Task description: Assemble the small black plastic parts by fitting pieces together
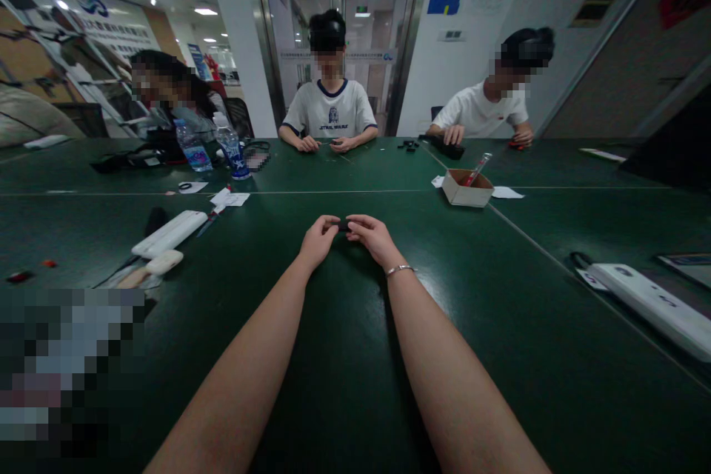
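Between my two hands is a small dark object, too small to name, held just above the green table. My left hand pinches its left end with thumb and fingertips. From the other side, my right hand closes its thumb and fingers on the right end. A thin bracelet circles my right wrist. Most of the dark object is covered by my fingertips.
Left of my hands lie a white power strip, paper scraps and two bottles. An open cardboard box stands to the right, ahead of another power strip. Several people sit around the table, one directly across.
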Demonstrator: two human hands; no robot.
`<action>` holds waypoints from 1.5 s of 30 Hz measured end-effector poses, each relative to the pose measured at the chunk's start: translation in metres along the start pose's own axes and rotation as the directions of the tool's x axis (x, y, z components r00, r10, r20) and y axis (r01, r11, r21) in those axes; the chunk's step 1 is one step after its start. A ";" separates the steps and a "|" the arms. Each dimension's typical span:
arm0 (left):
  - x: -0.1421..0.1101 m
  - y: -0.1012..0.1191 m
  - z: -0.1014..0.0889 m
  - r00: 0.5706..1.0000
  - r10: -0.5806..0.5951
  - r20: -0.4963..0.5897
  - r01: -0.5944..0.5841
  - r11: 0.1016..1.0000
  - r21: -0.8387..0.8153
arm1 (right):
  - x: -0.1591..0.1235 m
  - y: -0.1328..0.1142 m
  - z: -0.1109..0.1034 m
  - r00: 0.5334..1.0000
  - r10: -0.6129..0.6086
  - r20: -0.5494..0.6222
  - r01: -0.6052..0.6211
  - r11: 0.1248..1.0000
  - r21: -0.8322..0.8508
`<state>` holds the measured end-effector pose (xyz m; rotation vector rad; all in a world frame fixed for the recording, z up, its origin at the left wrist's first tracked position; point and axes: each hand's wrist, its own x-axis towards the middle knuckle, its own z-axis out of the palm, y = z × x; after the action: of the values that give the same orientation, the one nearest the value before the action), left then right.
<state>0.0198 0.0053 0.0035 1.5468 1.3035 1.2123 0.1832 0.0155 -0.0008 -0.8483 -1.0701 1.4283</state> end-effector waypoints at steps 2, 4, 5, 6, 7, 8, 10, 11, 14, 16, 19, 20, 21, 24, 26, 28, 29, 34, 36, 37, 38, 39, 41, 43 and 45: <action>0.001 -0.001 0.000 1.000 -0.021 -0.005 0.021 1.000 -0.015 | 0.000 0.000 0.000 1.000 0.003 0.003 -0.003 1.000 0.001; 0.002 -0.002 0.001 1.000 -0.021 0.014 0.022 0.999 -0.025 | 0.000 0.000 0.000 1.000 0.002 0.010 -0.002 1.000 -0.002; 0.002 -0.003 0.001 1.000 -0.010 0.019 0.010 1.000 -0.020 | 0.000 0.000 -0.001 1.000 0.000 0.013 0.000 1.000 -0.006; 0.002 -0.003 0.001 1.000 0.001 0.015 0.000 1.000 -0.013 | 0.001 0.000 -0.001 1.000 -0.002 0.014 0.002 1.000 -0.009; 0.002 -0.004 0.001 1.000 0.003 0.008 -0.002 1.000 -0.009 | 0.001 0.000 -0.001 1.000 -0.003 0.015 0.003 1.000 -0.012; 0.002 -0.004 0.001 1.000 -0.006 0.004 0.006 1.000 -0.012 | 0.001 0.000 -0.001 1.000 -0.003 0.013 0.003 1.000 -0.012; 0.001 -0.003 0.001 1.000 -0.031 0.003 0.031 0.999 -0.026 | 0.001 0.000 -0.001 1.000 0.004 0.010 -0.003 1.000 -0.006; 0.001 -0.003 0.001 0.999 -0.032 0.009 0.032 0.999 -0.028 | 0.001 0.000 -0.001 1.000 0.007 0.010 -0.007 1.000 -0.001; 0.001 -0.003 0.000 1.000 0.007 0.001 -0.007 1.000 -0.015 | 0.001 0.000 0.000 1.000 0.011 0.011 -0.011 1.000 0.008; 0.001 -0.004 0.000 1.000 0.004 -0.006 -0.004 1.000 -0.025 | 0.000 -0.001 0.000 1.000 0.010 0.009 -0.010 1.000 0.010; 0.002 -0.006 0.000 1.000 -0.016 0.015 0.017 0.999 -0.036 | 0.000 -0.001 0.000 1.000 0.008 0.009 -0.008 1.000 0.008; 0.002 -0.006 0.000 1.000 -0.010 0.020 0.010 1.000 -0.027 | -0.001 -0.001 0.000 1.000 0.006 0.011 -0.006 1.000 0.005; 0.002 -0.006 0.000 1.000 0.001 0.017 -0.001 1.000 -0.014 | -0.001 -0.001 0.000 1.000 0.003 0.013 -0.003 1.000 0.001; 0.000 -0.004 0.000 1.000 0.007 -0.004 -0.007 1.000 -0.006 | -0.001 0.000 -0.001 1.000 -0.004 0.019 0.004 1.000 -0.013; -0.001 -0.001 0.000 1.000 -0.009 0.004 0.010 1.000 -0.026 | 0.000 0.000 -0.001 1.000 -0.005 0.021 0.006 1.000 -0.013; -0.001 0.000 0.000 1.000 -0.004 0.009 0.004 1.000 -0.026 | 0.000 0.000 -0.001 1.000 -0.004 0.017 0.004 1.000 -0.009; -0.001 0.001 0.000 1.000 0.006 0.002 -0.006 1.000 -0.017 | 0.000 0.000 -0.001 1.000 -0.003 0.014 0.003 1.000 -0.004; 0.000 -0.001 0.000 1.000 0.014 -0.025 -0.014 1.000 0.002 | 0.000 0.000 -0.001 1.000 0.006 0.011 -0.006 1.000 0.001; 0.001 -0.003 0.000 1.000 0.013 -0.016 -0.013 1.000 -0.014 | 0.000 0.000 0.000 1.000 0.010 0.013 -0.010 1.000 -0.001; 0.002 -0.004 0.000 1.000 0.013 -0.008 -0.013 1.000 -0.024 | 0.000 0.000 0.000 1.000 0.012 0.015 -0.012 1.000 -0.001; 0.002 -0.004 0.000 1.000 0.011 0.001 -0.011 0.999 -0.038 | 0.000 -0.001 0.000 1.000 0.013 0.016 -0.013 1.000 0.001; 0.002 -0.004 0.000 1.000 0.007 0.006 -0.007 0.999 -0.053 | 0.000 -0.001 0.000 1.000 0.013 0.018 -0.013 1.000 0.002; 0.002 -0.003 0.001 1.000 -0.002 0.008 0.003 0.996 -0.086 | -0.001 -0.001 0.000 1.000 0.012 0.018 -0.012 1.000 0.006; 0.001 -0.001 0.001 1.000 -0.008 0.010 0.009 0.993 -0.114 | -0.001 -0.001 0.000 1.000 0.013 0.017 -0.013 1.000 0.005; 0.000 0.001 0.001 1.000 -0.012 0.020 0.014 0.992 -0.123 | -0.001 -0.002 0.000 1.000 0.016 0.014 -0.016 1.000 0.000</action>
<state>0.0216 0.0053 0.0044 1.4561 1.2020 1.2435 0.1841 0.0149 0.0006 -0.8497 -1.0760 1.4496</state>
